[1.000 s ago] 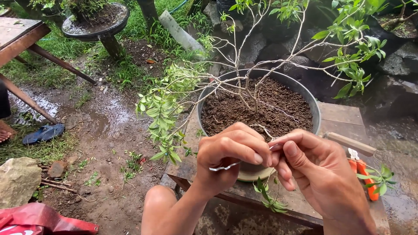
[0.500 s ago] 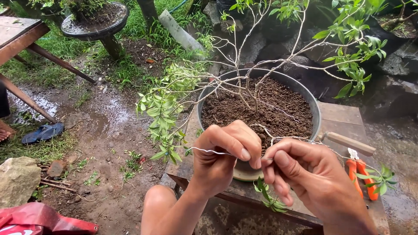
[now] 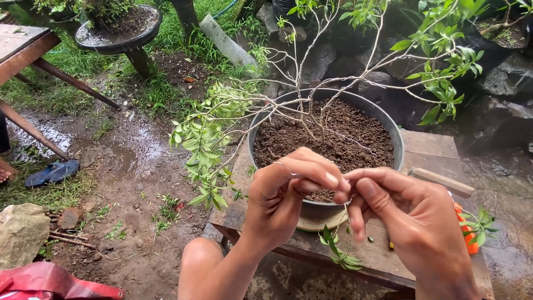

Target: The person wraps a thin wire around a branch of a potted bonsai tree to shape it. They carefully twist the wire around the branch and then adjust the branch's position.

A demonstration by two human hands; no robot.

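Thin shiny metal wire (image 3: 286, 165); smooth dull grey pot (image 3: 325, 208) of crumbly soil (image 3: 355, 133); rough, wet wooden tabletop (image 3: 427, 145).

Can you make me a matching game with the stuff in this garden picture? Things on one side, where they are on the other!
Things:
1. wire
2. pot
3. sandal
4. stone

Places:
A. on the wet ground at the far left
B. pinched between the left hand and right hand
C. on the wooden table
D. bottom-left corner, above the red cloth

Pairs: 1-B, 2-C, 3-A, 4-D
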